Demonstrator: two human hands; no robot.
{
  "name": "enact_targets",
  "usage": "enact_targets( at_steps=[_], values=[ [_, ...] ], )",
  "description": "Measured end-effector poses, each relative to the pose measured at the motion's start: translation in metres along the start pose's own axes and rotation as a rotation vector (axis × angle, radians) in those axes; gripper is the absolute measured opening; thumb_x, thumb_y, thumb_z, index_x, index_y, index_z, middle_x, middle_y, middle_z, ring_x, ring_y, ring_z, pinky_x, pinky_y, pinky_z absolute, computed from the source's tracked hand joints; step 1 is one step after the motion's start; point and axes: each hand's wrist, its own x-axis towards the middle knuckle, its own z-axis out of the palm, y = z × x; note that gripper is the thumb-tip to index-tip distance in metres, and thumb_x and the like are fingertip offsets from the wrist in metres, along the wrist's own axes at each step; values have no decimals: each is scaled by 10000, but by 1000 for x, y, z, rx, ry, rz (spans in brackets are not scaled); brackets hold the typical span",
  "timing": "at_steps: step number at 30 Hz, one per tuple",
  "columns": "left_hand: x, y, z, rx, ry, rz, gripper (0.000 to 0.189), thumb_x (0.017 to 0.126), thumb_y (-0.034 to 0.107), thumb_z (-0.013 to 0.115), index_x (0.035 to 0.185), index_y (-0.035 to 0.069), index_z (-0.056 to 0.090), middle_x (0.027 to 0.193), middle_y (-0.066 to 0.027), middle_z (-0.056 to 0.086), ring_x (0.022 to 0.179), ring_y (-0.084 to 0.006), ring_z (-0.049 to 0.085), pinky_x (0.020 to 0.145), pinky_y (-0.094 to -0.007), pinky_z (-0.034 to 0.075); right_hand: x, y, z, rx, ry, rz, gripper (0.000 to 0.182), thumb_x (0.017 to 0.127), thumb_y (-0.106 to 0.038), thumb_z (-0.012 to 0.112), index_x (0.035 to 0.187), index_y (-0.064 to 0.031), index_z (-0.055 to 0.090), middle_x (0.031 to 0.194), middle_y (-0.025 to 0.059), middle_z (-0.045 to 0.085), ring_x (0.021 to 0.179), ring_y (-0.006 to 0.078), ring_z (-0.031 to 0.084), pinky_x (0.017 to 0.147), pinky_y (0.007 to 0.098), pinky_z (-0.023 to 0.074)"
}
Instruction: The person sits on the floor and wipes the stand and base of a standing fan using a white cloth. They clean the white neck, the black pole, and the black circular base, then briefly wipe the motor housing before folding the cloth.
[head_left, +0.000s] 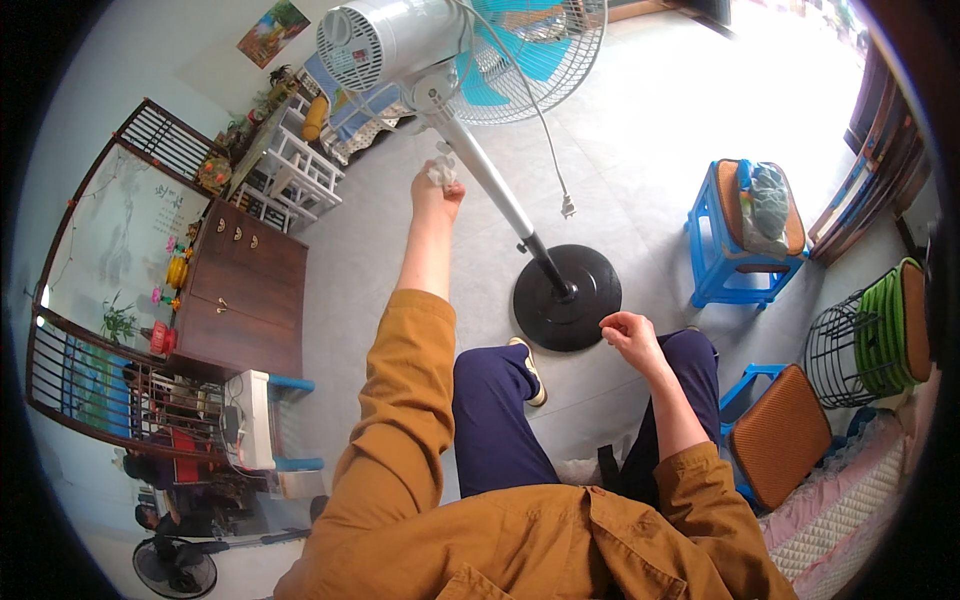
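A grey-white pedestal fan (409, 37) with turquoise blades behind a wire guard stands in front of me. Its silver pole (484, 166) slants in this view down to a round black base (540, 319). A power cord hangs from the fan, its plug (568, 205) dangling above the tiles. In my left hand (435, 199) is a crumpled white cloth or tissue (442, 172), close beside the pole near a knob. My right hand (631, 341) is held over my right knee, near the base's edge. Its fingers are curled together, with nothing visible in them.
To the right, a blue plastic stool (705, 259) with a woven seat bears a plastic bag (769, 199). Another brown-seated stool (780, 435) and a black wire basket (829, 349) stand closer. A brown wooden cabinet (247, 285) and white rack (307, 169) line the left.
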Motion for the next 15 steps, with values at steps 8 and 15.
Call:
enact_targets(
  at_steps=[8,15],
  values=[
    [-40,-14,49,304,-161,699,414,992,260,516,1311,28,392,1142,-122,564,978,-224,580,803,-363,497,1,4,-1,-21,-27,47,198,832,-130,672,973,5,703,828,132,721,768,195,694,723,320,540],
    [-32,-36,46,776,62,947,355,948,184,565,1199,-44,458,1098,-196,594,989,-293,604,861,-387,475,1,0,1,-4,-11,33,198,821,-126,674,966,6,703,843,145,721,790,213,700,746,327,542]
  ],
)
